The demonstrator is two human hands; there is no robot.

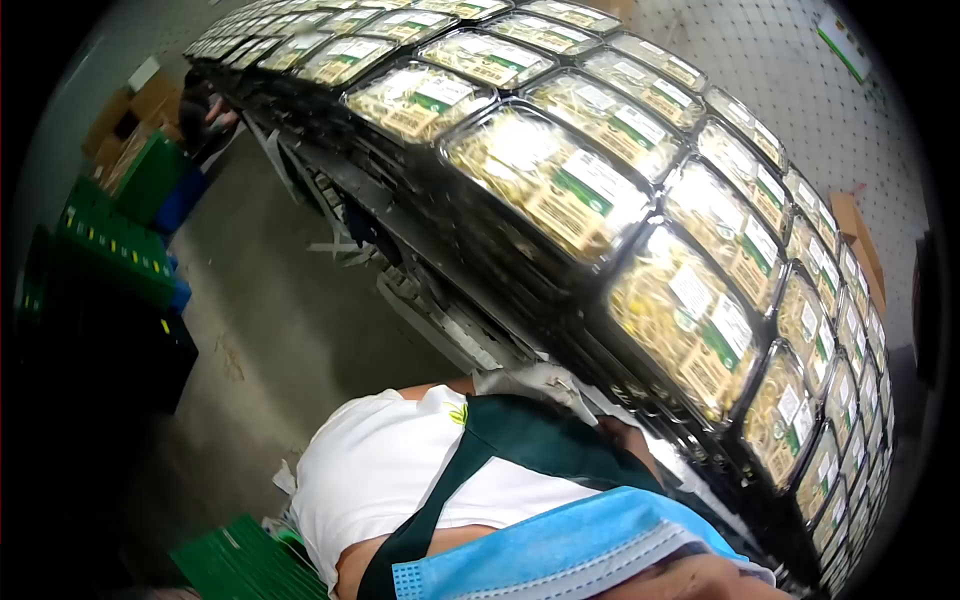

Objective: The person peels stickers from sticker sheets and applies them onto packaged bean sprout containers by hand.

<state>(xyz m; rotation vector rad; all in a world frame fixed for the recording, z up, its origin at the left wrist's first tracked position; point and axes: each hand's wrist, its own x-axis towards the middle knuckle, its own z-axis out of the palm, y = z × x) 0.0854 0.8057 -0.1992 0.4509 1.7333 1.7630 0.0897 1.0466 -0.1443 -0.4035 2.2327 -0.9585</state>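
A bare forearm (437, 389), seemingly my left, shows past the white sleeve (375, 450). It leads toward crumpled greyish-white material (535, 385) at the table edge; the hand itself is not distinguishable. On the other side of the dark green apron (550, 435), a dark patch of skin (630, 437) appears low against the stacked trays, probably part of my right hand or arm. No fingers can be made out on either side. Closest to them is a clear-lidded black tray of pale shredded food (685, 315) with white, green and tan labels.
Stacked rows of similar trays (550, 180) cover the long table. Green crates (120, 240) and cardboard boxes (150, 95) stand at left near another person (205, 115). Another green crate (240, 560) is at lower left. A blue mask (570, 540) covers part of the lower view.
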